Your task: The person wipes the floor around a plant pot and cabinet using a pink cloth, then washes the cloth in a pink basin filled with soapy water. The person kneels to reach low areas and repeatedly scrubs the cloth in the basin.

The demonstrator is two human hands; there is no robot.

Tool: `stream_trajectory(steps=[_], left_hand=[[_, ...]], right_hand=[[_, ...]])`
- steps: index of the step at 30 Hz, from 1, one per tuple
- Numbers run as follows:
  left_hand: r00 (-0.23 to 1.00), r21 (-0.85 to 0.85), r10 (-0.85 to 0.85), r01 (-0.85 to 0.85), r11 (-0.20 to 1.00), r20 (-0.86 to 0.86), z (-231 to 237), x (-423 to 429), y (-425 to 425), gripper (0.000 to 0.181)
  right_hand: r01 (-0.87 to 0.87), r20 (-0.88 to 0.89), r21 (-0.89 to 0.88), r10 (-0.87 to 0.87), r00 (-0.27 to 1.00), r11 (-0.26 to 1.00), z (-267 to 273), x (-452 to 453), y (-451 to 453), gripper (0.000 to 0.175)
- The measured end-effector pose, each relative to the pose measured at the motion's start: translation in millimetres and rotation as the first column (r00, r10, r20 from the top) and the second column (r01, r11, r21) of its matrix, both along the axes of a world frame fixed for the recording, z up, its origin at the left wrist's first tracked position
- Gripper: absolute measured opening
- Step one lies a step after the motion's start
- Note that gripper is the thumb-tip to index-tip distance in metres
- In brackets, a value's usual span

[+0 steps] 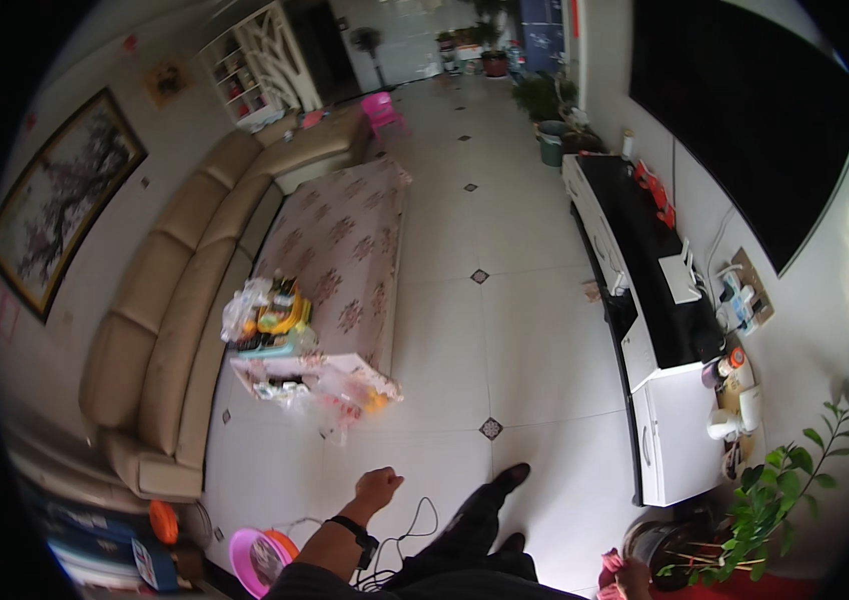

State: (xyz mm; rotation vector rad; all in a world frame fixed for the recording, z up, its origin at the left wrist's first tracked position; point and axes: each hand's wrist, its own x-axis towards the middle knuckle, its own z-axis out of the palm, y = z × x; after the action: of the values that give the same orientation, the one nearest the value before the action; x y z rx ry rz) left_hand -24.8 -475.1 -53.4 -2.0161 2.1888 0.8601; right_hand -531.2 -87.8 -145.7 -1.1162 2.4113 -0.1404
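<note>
My left hand [379,486] is held out over the tiled floor with its fingers curled and nothing visible in it; a dark band is on its wrist. Low at the right, my right hand [633,579] grips a pink-red cloth [609,574], partly cut off by the picture's bottom edge. A potted plant [788,480] with green leaves stands just right of that hand. Dark cables [420,525] hang beside my left forearm. Left of the forearm are a pink plastic basin [248,562] and something orange against it.
A long table [334,247] under a floral cloth bears a yellow basket and bags at its near end. Behind it runs a beige leather sofa [191,300]. At the right stands a low black-and-white cabinet [672,435] with a router, below a wall television [747,112]. A pink child's chair [381,110] is farther off.
</note>
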Motion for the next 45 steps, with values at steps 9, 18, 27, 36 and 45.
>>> stream_trajectory(steps=[9, 18, 27, 36, 45], left_hand=[[0.917, 0.09, 0.392, -0.397, 0.913, 0.07, 38, 139, 156, 0.046], [0.678, 0.127, 0.719, -0.708, 0.694, -0.15, -22, 285, 297, 0.02], [0.573, -0.042, 0.773, -0.81, 0.586, -0.271, -21, 358, 367, 0.017], [0.334, 0.05, 0.926, -0.937, 0.347, -0.174, -9, 351, 442, 0.026], [-0.182, 0.136, 0.972, -0.977, -0.162, -0.149, 28, 288, 494, 0.031]], right_hand=[[-0.247, 0.037, 0.12, 0.244, 0.969, 0.962, 51, 16, -34, 0.023], [-0.535, 0.109, 0.35, 0.534, 0.838, 0.769, 139, 150, -133, 0.026], [-0.769, 0.099, 0.081, 0.762, 0.64, 0.635, 167, 329, -268, 0.021], [-0.934, 0.2, 0.002, 0.915, 0.35, 0.357, 154, 452, -344, 0.02], [-0.972, 0.361, -0.134, 0.923, 0.134, 0.193, 100, 566, -411, 0.029]])
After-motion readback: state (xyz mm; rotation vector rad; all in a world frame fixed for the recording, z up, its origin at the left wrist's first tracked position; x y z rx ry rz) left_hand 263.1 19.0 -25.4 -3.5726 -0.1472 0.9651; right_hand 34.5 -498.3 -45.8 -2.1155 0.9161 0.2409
